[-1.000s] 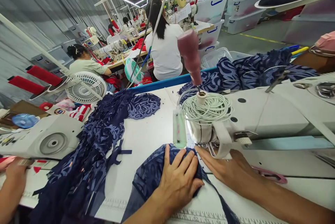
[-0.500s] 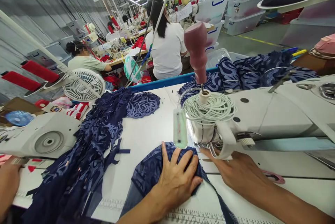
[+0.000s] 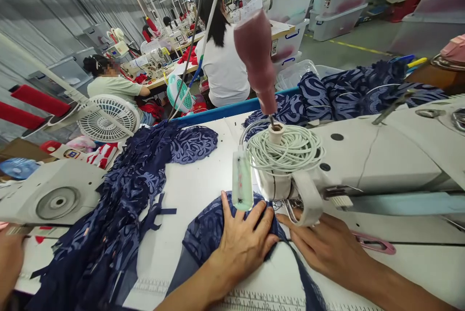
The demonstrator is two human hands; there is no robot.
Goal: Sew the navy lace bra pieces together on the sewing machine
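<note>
My left hand [image 3: 242, 243] lies flat, fingers spread, on a navy patterned fabric piece [image 3: 205, 231] on the white sewing table [image 3: 203, 180]. My right hand [image 3: 323, 245] rests palm down just right of it, fingertips on the fabric's edge below the needle area of the white sewing machine [image 3: 363, 161]. A thin navy strap [image 3: 308, 282] trails from the fabric toward the table's front edge. The needle itself is hidden behind the machine head.
A long heap of navy fabric [image 3: 127, 204] runs down the table's left side. A coil of white cord [image 3: 286, 148] and a maroon thread cone [image 3: 256, 59] sit on the machine. Another person's hand [image 3: 9, 262] is at far left. Pink scissors [image 3: 374, 244] lie right.
Both hands have slid slightly forward toward the machine head, pushing the fabric with them. The view has shifted a little.
</note>
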